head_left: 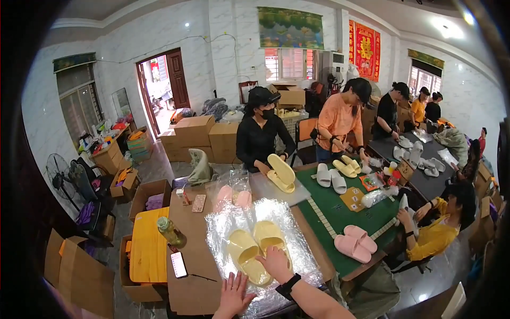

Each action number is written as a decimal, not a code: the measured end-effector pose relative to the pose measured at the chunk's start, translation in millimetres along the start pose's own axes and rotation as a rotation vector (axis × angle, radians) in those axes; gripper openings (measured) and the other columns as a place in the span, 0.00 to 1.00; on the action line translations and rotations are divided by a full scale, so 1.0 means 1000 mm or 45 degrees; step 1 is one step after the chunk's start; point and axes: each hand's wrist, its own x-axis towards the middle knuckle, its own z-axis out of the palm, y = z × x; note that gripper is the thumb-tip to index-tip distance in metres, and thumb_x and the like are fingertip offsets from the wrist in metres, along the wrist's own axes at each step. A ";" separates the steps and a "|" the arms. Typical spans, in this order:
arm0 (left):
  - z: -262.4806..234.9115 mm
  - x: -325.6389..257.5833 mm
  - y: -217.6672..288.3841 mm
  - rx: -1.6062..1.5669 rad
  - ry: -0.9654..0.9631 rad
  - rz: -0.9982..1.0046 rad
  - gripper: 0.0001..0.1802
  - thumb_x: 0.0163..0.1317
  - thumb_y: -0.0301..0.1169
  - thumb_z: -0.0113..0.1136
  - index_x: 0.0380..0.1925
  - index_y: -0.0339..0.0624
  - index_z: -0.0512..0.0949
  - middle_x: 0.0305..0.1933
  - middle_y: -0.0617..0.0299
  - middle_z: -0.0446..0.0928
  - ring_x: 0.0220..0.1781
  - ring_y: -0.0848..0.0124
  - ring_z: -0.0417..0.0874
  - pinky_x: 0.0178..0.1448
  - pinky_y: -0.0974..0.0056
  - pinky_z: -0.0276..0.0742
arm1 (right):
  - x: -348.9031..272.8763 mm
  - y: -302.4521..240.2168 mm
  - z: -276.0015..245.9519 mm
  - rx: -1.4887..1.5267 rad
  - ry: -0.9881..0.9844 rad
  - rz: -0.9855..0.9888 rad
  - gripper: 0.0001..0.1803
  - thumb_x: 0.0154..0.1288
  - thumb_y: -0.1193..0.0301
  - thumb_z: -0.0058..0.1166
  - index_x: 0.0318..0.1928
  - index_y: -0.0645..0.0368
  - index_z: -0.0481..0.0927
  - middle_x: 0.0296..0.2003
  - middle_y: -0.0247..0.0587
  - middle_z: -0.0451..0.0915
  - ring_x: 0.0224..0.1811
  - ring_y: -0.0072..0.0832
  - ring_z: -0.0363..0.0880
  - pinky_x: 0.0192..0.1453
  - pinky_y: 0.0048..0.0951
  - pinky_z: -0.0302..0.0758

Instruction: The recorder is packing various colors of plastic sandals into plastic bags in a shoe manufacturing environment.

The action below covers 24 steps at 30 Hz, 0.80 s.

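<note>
A pair of pale yellow slippers, the left one (243, 250) and the right one (267, 234), lies on a stack of clear plastic bags (298, 266) at the front of the table. My right hand (276, 265) is on the heel end of the pair, thumb toward the left slipper and fingers bent over the inner edge of the right one. My left hand (235, 293) has its fingers spread, just below the heel of the left slipper at the bags' near-left edge, holding nothing. Pink slippers (234, 196) in clear plastic lie beyond the bags.
A bottle (171, 232), a lit phone (179, 265) and a pink phone case (198, 203) are on the left. Cartons with orange material (149, 247) stand beside the table. Across it, a person in black (263, 133) handles a yellow slipper (281, 173). More slippers (356, 243) lie on the green mat (319, 204).
</note>
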 end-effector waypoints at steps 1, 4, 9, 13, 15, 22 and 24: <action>0.000 0.000 0.001 -0.001 -0.003 0.002 0.48 0.65 0.67 0.49 0.78 0.51 0.56 0.82 0.52 0.50 0.84 0.46 0.44 0.80 0.37 0.42 | 0.000 0.001 0.000 -0.001 -0.001 0.004 0.34 0.64 0.41 0.58 0.44 0.64 0.75 0.41 0.53 0.80 0.44 0.51 0.80 0.47 0.47 0.79; -0.003 0.002 0.003 -0.009 -0.026 -0.010 0.48 0.66 0.67 0.48 0.78 0.51 0.54 0.83 0.52 0.50 0.84 0.45 0.44 0.80 0.37 0.41 | -0.001 0.001 -0.001 0.028 0.041 -0.005 0.34 0.64 0.41 0.58 0.44 0.64 0.75 0.40 0.53 0.80 0.44 0.51 0.80 0.47 0.47 0.79; -0.004 0.003 0.003 -0.023 -0.030 -0.007 0.47 0.68 0.66 0.46 0.78 0.51 0.54 0.83 0.52 0.50 0.84 0.45 0.43 0.80 0.36 0.40 | 0.000 0.003 -0.002 0.043 0.008 -0.037 0.33 0.65 0.42 0.58 0.45 0.64 0.75 0.40 0.52 0.80 0.42 0.50 0.81 0.45 0.47 0.80; -0.005 0.002 0.003 -0.014 -0.023 -0.001 0.47 0.68 0.66 0.46 0.78 0.51 0.54 0.83 0.52 0.49 0.84 0.45 0.43 0.80 0.36 0.40 | 0.001 0.005 -0.004 0.048 -0.006 -0.050 0.32 0.66 0.43 0.58 0.45 0.64 0.75 0.41 0.53 0.81 0.43 0.50 0.81 0.44 0.47 0.81; -0.007 0.002 0.003 -0.044 -0.001 0.009 0.47 0.67 0.66 0.47 0.78 0.51 0.56 0.82 0.51 0.50 0.83 0.45 0.44 0.80 0.36 0.41 | 0.003 0.005 -0.007 0.118 -0.062 -0.025 0.32 0.65 0.44 0.58 0.45 0.65 0.75 0.42 0.55 0.81 0.44 0.51 0.81 0.45 0.47 0.80; -0.007 0.001 0.006 -0.046 0.022 0.007 0.46 0.67 0.66 0.48 0.77 0.51 0.58 0.82 0.51 0.53 0.83 0.45 0.46 0.80 0.36 0.42 | 0.002 0.005 -0.010 0.140 -0.099 0.002 0.34 0.65 0.42 0.58 0.46 0.66 0.75 0.43 0.57 0.80 0.47 0.53 0.81 0.48 0.49 0.79; -0.006 0.001 0.004 -0.046 0.008 -0.006 0.46 0.67 0.66 0.48 0.77 0.52 0.57 0.82 0.51 0.52 0.83 0.45 0.46 0.80 0.36 0.42 | 0.001 0.005 -0.010 0.172 -0.088 0.007 0.34 0.65 0.42 0.58 0.47 0.66 0.75 0.44 0.57 0.80 0.47 0.53 0.80 0.49 0.49 0.79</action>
